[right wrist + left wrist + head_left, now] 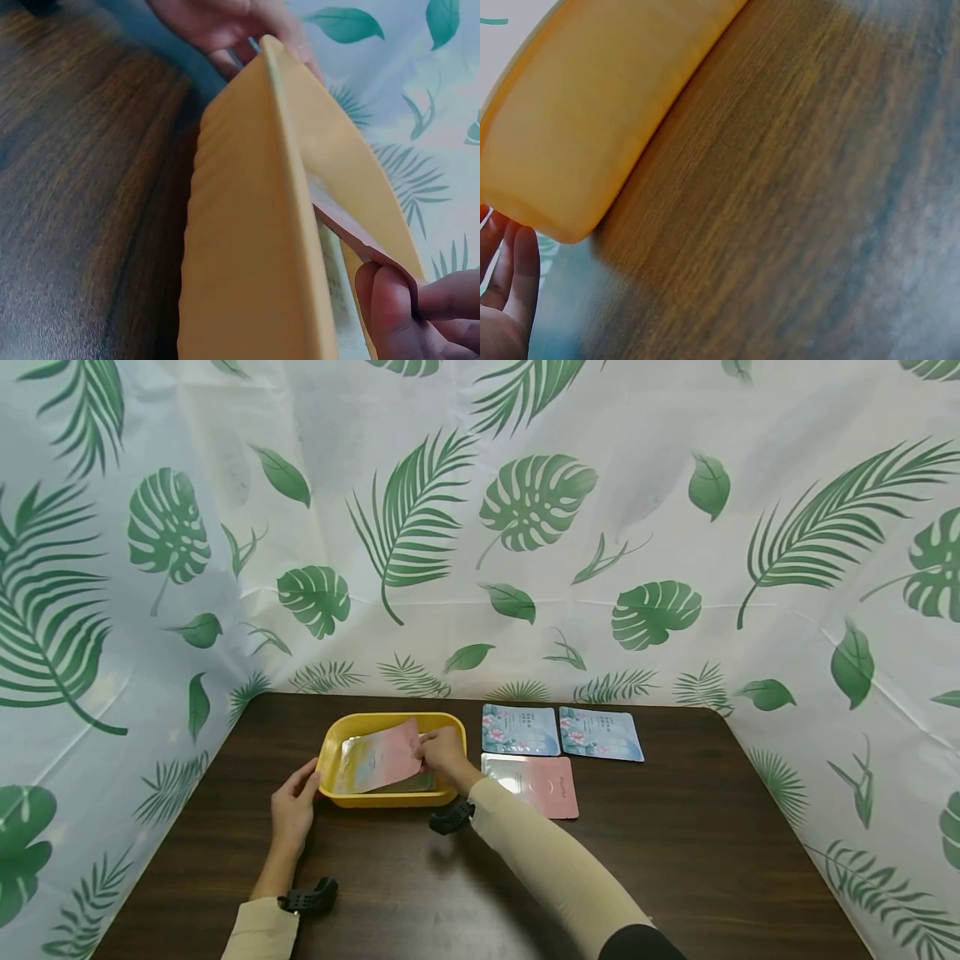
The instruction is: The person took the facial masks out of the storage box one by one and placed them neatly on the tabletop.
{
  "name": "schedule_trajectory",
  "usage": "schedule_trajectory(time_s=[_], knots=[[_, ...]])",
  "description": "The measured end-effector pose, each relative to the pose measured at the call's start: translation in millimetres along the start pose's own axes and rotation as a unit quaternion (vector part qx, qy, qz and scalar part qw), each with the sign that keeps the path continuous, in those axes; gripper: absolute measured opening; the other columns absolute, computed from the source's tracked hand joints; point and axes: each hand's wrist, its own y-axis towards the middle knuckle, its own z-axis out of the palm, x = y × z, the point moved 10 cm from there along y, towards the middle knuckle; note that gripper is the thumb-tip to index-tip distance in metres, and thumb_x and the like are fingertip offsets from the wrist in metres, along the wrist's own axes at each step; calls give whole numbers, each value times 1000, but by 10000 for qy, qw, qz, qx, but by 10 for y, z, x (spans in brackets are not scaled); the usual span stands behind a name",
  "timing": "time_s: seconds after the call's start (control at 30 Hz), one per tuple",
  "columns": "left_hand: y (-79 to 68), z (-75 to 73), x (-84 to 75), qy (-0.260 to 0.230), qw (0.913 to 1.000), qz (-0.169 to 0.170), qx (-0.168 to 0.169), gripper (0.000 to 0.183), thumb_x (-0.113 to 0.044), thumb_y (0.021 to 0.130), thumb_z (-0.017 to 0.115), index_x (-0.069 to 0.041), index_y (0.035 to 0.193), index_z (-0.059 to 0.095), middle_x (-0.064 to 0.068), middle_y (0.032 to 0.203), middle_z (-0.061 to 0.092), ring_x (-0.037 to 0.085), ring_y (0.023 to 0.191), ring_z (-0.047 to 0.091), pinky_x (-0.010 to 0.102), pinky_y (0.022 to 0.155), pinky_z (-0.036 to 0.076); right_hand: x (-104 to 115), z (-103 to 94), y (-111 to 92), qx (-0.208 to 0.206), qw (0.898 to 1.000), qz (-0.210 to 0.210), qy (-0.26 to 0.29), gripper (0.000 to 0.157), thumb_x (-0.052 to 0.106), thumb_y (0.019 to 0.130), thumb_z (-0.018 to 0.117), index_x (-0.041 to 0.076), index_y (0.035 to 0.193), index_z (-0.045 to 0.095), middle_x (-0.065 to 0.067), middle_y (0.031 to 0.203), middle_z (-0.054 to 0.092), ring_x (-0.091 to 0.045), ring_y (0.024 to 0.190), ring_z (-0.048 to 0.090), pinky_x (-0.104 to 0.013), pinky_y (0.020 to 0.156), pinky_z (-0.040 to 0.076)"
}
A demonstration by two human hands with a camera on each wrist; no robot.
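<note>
Staged recording booth; leaf-print curtain (525,527) encloses dark wooden table (675,860).

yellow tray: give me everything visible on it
The yellow tray is a shallow rounded-rectangle basin, plastic by its look, opaque, with a rolled rim and smooth walls. It sits upright and flat on the dark wooden table, left of centre near the back edge. The left hand touches its left end with straight fingers. The right hand pinches a pink packet that tilts into it, one end over the rim. Another packet seems to lie flat on its floor, mostly hidden.
</note>
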Motion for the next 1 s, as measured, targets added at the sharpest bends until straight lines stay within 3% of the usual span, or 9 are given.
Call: schedule_trajectory(time_s=[0.3, 0.53, 0.8, 1.0], knots=[[14, -3, 20, -48, 9997, -225, 30, 40, -21, 101, 54, -2, 136, 55, 14, 136, 56, -9, 86, 56, 12, 76, 53, -16, -123, 10, 78, 10000, -17, -35, 19, 0, 87, 66, -7, 103, 71, -16, 84, 69, -12, 52, 60, -25, 53, 57], [15, 4, 16, 53, 9998, -155, 87, 44, -27, 101, 52, -4, 139, 53, 15, 140, 54, -13, 88, 53, 8, 76, 50, 29, -208, -4, 170, 9994, -108, 264, 19, -1, 86, 66, -9, 103, 69, -12, 76, 66, -12, 52, 61, -31, 59, 59], [-8, -10, -8, 126, 9999, -95, 6, 44, -29, 101, 53, -4, 137, 55, 14, 137, 55, -14, 88, 53, 6, 74, 48, 66, -318, -63, 272, 9987, -63, 418, 17, -1, 88, 64, -6, 104, 69, -16, 86, 68, -17, 62, 67, -30, 63, 60], [-12, 0, -7, 168, 9998, -68, 27, 45, -29, 101, 53, -3, 137, 55, 17, 141, 54, -15, 89, 51, 5, 73, 47, 88, -435, -101, 152, 9983, -18, 557, 17, -2, 88, 62, -8, 103, 69, -17, 83, 69, -17, 61, 68, -30, 61, 60]])
